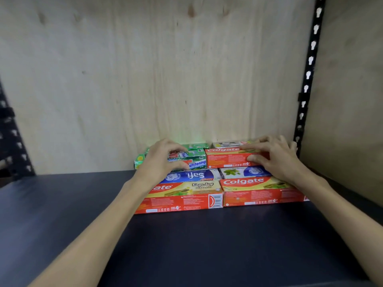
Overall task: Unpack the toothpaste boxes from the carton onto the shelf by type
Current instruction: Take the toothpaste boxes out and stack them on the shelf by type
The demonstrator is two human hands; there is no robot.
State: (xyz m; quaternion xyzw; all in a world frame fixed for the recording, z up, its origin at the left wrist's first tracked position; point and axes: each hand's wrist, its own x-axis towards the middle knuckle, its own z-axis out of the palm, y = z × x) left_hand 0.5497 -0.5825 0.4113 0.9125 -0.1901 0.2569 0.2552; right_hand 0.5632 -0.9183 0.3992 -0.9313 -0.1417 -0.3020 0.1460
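Observation:
Several toothpaste boxes lie flat at the back right of the dark shelf [186, 245]. My left hand [160, 160] grips a green whitening box [196, 161] on the upper layer, thumb on its front face. My right hand [273, 156] grips a red Colgate box [226, 160] beside it, fingers on top and thumb on the front. Below them sit a blue Safi box [192, 175] and a second blue box [244, 172]. At the front lie a red and yellow Colgate Kayu Sugi box [186, 196] and another Colgate box [259, 191]. The carton is out of view.
A plywood back panel [155, 79] closes the shelf behind the boxes. A black slotted upright [308, 79] stands at the right, another at the far left [12, 146]. A further plywood wall is on the right.

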